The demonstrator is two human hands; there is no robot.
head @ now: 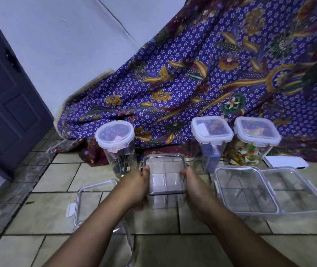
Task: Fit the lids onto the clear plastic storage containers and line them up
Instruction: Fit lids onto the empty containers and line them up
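Gripping square clear container [165, 182] w/ person's left hand [136, 186] & right hand [194, 183] on opp. sides; lidded round jar [115, 140] just behind-left, flat clear box [245, 192] right, clear lid [80, 191] left.

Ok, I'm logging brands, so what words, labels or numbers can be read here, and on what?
No text here can be read.
Pale slip in the round container: too blurred.
White patch in the tall square container: too blurred.
Nothing printed shows on the hand-held container.
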